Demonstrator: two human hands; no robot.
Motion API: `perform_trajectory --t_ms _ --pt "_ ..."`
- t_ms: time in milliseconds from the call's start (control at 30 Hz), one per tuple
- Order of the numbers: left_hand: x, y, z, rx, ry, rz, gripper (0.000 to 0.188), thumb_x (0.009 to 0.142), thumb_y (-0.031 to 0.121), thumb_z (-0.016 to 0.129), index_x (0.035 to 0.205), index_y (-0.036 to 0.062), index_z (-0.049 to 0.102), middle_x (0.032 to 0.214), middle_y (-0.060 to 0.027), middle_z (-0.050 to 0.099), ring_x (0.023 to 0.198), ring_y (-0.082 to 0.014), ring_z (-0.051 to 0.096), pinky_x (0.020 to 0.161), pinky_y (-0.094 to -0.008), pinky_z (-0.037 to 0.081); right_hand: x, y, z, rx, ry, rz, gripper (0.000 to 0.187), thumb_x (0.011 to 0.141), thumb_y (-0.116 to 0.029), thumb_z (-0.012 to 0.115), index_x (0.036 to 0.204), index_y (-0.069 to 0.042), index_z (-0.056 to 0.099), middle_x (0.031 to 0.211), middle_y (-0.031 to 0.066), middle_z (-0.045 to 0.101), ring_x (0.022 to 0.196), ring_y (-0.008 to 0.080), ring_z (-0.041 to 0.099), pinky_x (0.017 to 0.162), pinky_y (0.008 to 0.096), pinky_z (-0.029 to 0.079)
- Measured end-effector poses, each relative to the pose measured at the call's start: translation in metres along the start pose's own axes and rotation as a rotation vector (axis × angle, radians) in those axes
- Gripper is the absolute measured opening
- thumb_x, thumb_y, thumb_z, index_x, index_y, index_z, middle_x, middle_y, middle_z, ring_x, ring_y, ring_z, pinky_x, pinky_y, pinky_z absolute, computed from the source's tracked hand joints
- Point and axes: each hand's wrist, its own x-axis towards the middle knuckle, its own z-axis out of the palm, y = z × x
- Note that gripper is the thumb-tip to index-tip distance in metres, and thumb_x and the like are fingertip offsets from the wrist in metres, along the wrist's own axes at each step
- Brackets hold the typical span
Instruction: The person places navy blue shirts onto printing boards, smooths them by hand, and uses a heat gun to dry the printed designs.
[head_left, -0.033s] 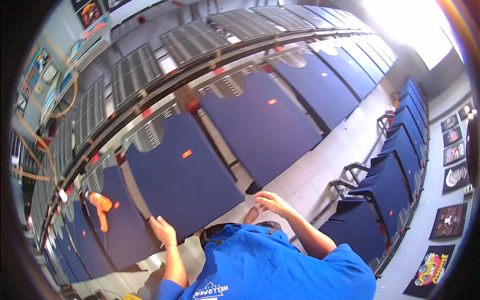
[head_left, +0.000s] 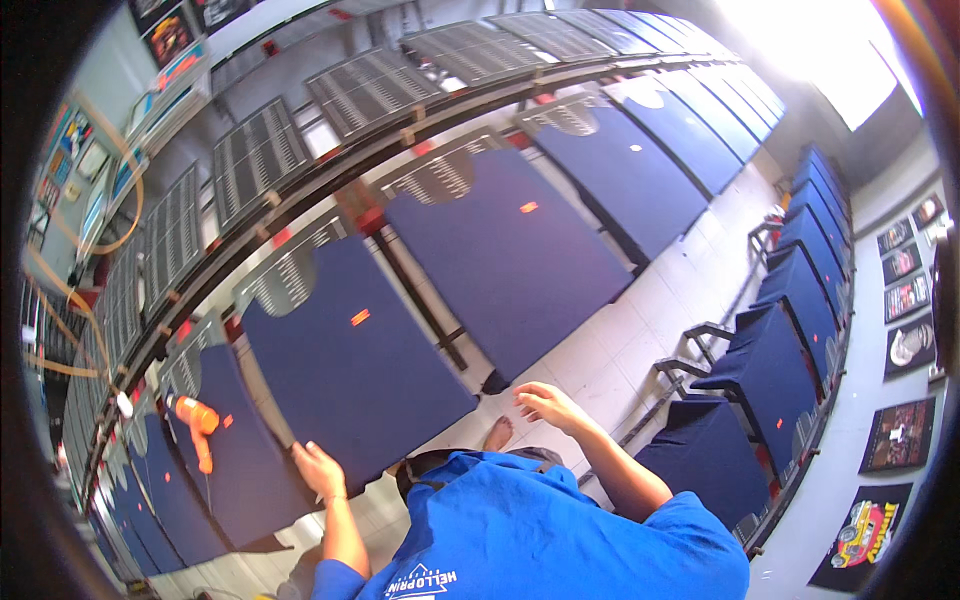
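A navy fabric piece lies flat over a board in front of me, with a rounded neckline cutout at its far end and a small orange print. My left hand is at the near left edge of this piece, fingers stretched out along the border. Off the near right corner, my right hand hangs in the air over the floor, its fingers loosely bent and apart, holding nothing visible. On the neighbouring navy piece to the left rests an orange heat gun, its cord trailing toward me.
More boards with navy pieces run along a dark rail; bare metal-look boards line its far side. A second row of navy-covered boards stands at right, below wall pictures. A bare foot shows on the tiled floor.
The boards and the heat gun appear slightly farther left in the view. Both hands keep nearly the same pose; the left one shifts slightly left with the board's edge.
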Motion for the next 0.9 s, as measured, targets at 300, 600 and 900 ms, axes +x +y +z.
perform_trajectory --t_ms 300,600,900 --pt "0.0 0.061 0.055 0.548 0.163 -0.661 0.073 0.104 0.058 0.027 0.149 0.0021 0.042 0.152 -0.0212 0.044 0.138 -0.0396 0.044 0.112 -0.0557 0.035 -0.023 -0.01 -0.173 0.25 0.087 -0.078 0.033 0.104 -0.026 0.055 0.13 -0.006 0.059 0.113 0.0064 0.067 0.096 0.0154 0.065 0.085 0.032 0.054" --pt "-0.009 0.222 0.165 0.589 0.27 -0.586 0.079 0.103 0.063 0.026 0.147 -0.0005 0.042 0.152 -0.0243 0.042 0.14 -0.0411 0.041 0.112 -0.0549 0.036 -0.029 -0.056 -0.413 0.247 0.179 -0.09 0.037 0.103 -0.028 0.057 0.132 -0.005 0.058 0.119 0.0081 0.067 0.098 0.0173 0.066 0.088 0.0333 0.054" --pt "-0.044 0.773 0.346 -0.107 0.223 0.486 0.048 0.1 0.026 0.055 0.131 -0.0095 0.048 0.136 -0.0309 0.047 0.128 -0.0492 0.043 0.109 -0.0558 0.033 -0.069 -0.048 -0.687 0.395 0.619 0.001 0.038 0.101 -0.028 0.059 0.13 -0.003 0.059 0.112 0.0091 0.069 0.092 0.0158 0.067 0.081 0.0301 0.055"
